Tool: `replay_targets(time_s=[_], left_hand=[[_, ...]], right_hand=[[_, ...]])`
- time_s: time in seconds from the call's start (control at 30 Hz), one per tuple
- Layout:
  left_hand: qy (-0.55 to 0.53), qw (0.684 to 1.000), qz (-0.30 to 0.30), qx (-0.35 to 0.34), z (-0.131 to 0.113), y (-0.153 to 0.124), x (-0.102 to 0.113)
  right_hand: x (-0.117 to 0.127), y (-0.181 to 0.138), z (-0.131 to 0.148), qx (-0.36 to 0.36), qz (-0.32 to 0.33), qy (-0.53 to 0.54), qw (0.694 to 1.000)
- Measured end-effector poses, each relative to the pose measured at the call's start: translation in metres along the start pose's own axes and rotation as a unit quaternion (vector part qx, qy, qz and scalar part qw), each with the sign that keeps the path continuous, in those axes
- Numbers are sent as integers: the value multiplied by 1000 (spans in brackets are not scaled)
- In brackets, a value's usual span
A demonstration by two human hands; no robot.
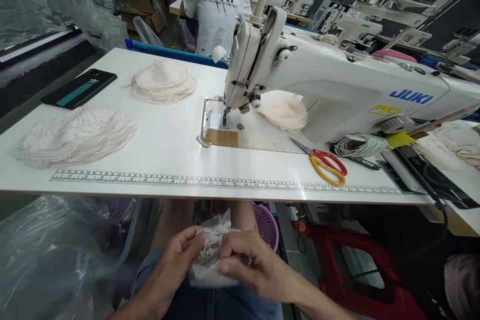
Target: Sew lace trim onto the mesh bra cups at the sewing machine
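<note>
Two hands low in the lap, below the table edge, both pinched on one lace piece (213, 240): left hand (180, 260) has thumb and fingers closed on its left side, right hand (255, 267) has fingertips closed on its right edge, hands near each other with the lace bunched between them. A bit of white fabric or plastic sits under the lace, can't tell which. Jeans (210, 305) below. On the table (165, 145): sewing machine (337, 85) centre-right, needle area over a plate with a tan patch just beside it. Pale cup piece (283, 110) lies under the machine arm. Two lace stacks on the left, a near stack (77, 135) by the front edge, a far stack (162, 81) further back, well apart. Phone (79, 88) at far left edge. Scissors (324, 162) with red and yellow handles right of the needle plate, near a coiled cord (360, 145). Ruler strip (187, 181) runs along the front edge. Purple basket (266, 225) under the table, just behind the right hand. Clear plastic bag (52, 255) lower left. Another person in a white shirt (218, 7) stands behind the table.
</note>
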State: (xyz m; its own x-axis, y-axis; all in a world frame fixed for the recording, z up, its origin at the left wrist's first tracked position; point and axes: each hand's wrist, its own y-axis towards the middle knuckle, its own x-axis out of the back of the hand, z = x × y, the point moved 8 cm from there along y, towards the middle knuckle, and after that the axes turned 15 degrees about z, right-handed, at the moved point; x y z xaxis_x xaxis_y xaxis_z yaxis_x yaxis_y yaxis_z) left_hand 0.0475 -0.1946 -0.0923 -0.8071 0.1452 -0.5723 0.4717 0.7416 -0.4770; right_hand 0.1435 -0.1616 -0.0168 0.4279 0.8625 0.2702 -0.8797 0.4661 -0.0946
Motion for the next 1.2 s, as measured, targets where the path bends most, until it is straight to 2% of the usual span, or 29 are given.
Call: replay_targets(time_s=[0.07, 0.17, 0.23, 0.4, 0.53, 0.73, 0.83, 0.9, 1.07, 1.2], left_hand=[[-5, 1000, 5, 12, 4, -2, -1], [-17, 999, -23, 39, 13, -11, 6], [-25, 998, -35, 46, 15, -17, 11], [-25, 998, 23, 56, 12, -23, 10], [-11, 996, 91, 24, 4, -22, -1], [163, 984, 64, 1, -3, -10, -4], [146, 987, 53, 34, 3, -9, 4], [108, 991, 63, 50, 6, -12, 9], [64, 990, 102, 74, 4, -18, 13], [97, 985, 110, 90, 1, -19, 14]], right_hand=[[-2, 4, -3, -24, 10, 30, 999], [4, 7, -16, -70, -58, -25, 996], [4, 8, -22, -83, -81, -71, 991], [0, 11, -26, -94, -62, -102, 988], [2, 11, -19, -77, -47, -105, 990], [-5, 14, -21, -97, -13, -178, 979], [-3, 12, -24, -98, -43, -266, 958], [-1, 9, -26, -85, -58, -284, 953], [2, 0, -25, -51, -33, -172, 983], [0, -2, -19, -37, 20, -89, 995]])
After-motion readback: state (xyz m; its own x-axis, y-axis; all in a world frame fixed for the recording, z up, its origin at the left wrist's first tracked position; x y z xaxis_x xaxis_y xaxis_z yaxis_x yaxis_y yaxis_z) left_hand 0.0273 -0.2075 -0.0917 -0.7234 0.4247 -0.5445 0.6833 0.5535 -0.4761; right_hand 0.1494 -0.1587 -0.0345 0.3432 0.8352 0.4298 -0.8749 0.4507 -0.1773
